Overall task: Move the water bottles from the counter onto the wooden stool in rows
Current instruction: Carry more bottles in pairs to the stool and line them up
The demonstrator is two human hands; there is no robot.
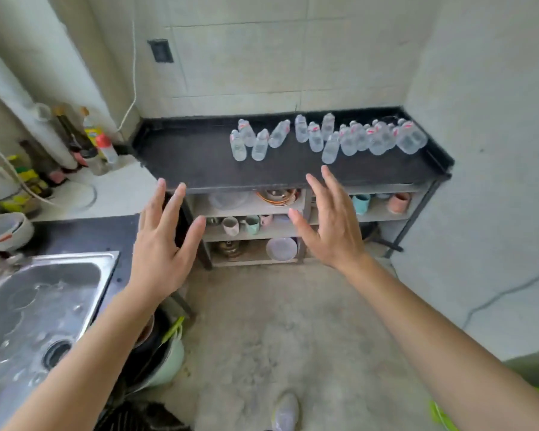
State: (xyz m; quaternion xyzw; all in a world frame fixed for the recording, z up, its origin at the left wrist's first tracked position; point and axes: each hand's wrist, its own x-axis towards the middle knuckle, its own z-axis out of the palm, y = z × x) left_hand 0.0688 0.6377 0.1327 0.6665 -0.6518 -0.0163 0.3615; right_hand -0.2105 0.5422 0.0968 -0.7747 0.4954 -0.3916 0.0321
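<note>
Both forearms are stretched forward above the floor. Left grip [161, 244] and right grip [330, 225] are held released, with fingers straight and spread, backs to the camera and nothing grasped, just short of the counter [193, 160] front edge. A wet steel sink [44, 306] is noted near left. Shelves [383, 209] under the counter are stocked with cups [252, 224] and a plate [281, 248]. Water bottles [315, 136] are clustered on the counter's back right half, some leaning, blurred.

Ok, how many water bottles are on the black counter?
13 at least: four water bottles grouped left, four central, five or more packed at the right end, overlapping and blurred, so some may be hidden.
</note>
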